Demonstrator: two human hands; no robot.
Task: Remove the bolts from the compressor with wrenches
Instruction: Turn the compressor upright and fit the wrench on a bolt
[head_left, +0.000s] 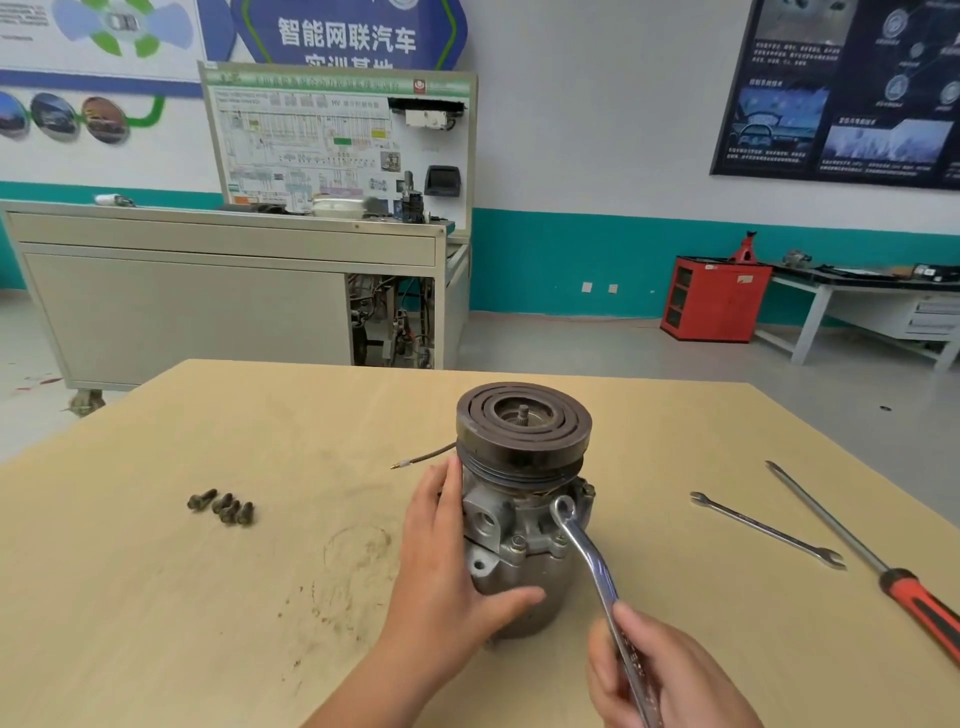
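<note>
The compressor (522, 514) stands upright near the middle of the wooden table (156, 597), its dark grooved pulley (523, 426) on top and a thin wire (423, 459) trailing off its left side. The left hand (447, 566) wraps around the left side of the housing, fingers up along the body and thumb across the lower front, steadying it. The right hand (660, 675) is closed around the handle of a ring wrench (587, 561), whose ring end sits at the upper front of the housing just below the pulley; the bolt under it cannot be made out. Four loose bolts (222, 506) lie grouped together on the table, well to the left of the compressor. To the right lie an open-end wrench (769, 531) and, just beyond it, a screwdriver (878, 564) with a red and black handle, both apart from the compressor.
</note>
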